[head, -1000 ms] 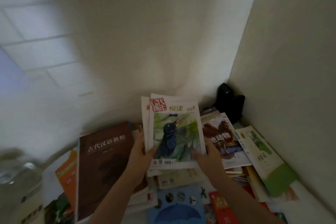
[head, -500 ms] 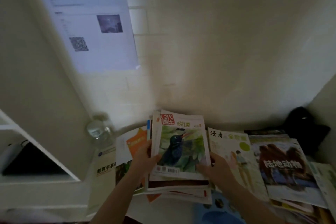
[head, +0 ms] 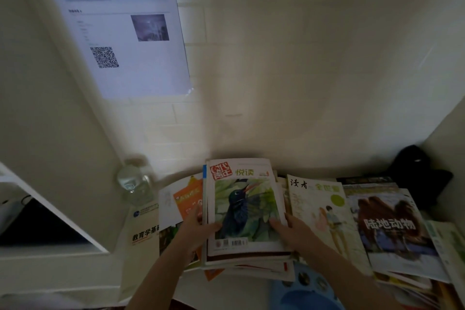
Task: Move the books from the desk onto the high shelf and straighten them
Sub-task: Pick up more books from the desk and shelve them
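Observation:
A stack of books and magazines (head: 245, 211), topped by a cover with a dark bird, is held between both hands above the desk. My left hand (head: 198, 230) grips its left edge with the thumb on the cover. At the stack's right edge, my right hand (head: 292, 230) grips with its thumb on top. More books lie spread on the desk: a white magazine with two figures (head: 324, 211), a camel-cover book (head: 392, 229), an orange book (head: 190, 199) and a white textbook (head: 143, 229).
A glass jar (head: 134, 184) stands by the wall at the left. A printed sheet with a QR code (head: 120, 33) hangs on the wall. A white shelf unit (head: 50, 209) is at the left, a black object (head: 417, 173) in the right corner.
The view has swung left and the stack has been carried left with both hands still on it, from over the brown book toward the jar side. The grip is unchanged.

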The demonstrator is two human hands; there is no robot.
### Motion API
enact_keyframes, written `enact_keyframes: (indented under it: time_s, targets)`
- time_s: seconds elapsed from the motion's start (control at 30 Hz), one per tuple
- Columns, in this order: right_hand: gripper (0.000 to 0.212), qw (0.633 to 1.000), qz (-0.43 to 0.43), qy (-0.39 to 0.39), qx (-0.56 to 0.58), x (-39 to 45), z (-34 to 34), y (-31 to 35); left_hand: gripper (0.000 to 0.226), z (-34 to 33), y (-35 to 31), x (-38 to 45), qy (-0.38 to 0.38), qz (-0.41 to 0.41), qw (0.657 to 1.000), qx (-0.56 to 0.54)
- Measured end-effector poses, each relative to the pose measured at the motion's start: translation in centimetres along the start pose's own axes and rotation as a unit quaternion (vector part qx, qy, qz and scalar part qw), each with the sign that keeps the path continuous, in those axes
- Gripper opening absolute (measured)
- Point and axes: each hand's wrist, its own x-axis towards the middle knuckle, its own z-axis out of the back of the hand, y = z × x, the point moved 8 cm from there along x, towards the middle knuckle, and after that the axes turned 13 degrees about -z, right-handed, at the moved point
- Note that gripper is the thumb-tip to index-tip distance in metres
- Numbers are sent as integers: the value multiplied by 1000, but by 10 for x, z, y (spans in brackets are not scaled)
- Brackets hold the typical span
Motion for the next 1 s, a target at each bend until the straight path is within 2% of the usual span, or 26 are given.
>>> enact_keyframes:
  time_s: [0.1,0.23,0.33,0.47,0.53,0.67,0.8,1.0]
  targets:
    - [49,1000,-8,-5,-2,5,1,-4,49,3,7,-1,-29,10,999,-27]
    - [33,1000,-9,2,0,5,7,-10,52,-1,9,-3,-44,4,998,-38]
    - [24,997,2,17,76,2,14,-12,61,-15,8,-2,-17,21,997,-67]
    - [29,976,-67,65,198,-1,15,-21,75,-26,11,-4,-31,11,990,-134]
    - [31,971,-76,76,214,-6,12,-18,77,-26,12,-12,-27,-2,988,-154]
    - [19,980,-32,91,176,-32,7,7,75,-9,4,-28,-26,-26,981,-189]
    - [22,980,77,139,120,-78,-7,64,71,38,-27,-50,-49,-102,971,-209]
    - [26,956,198,216,34,-162,-77,139,63,149,-60,-146,-184,-208,949,-151]
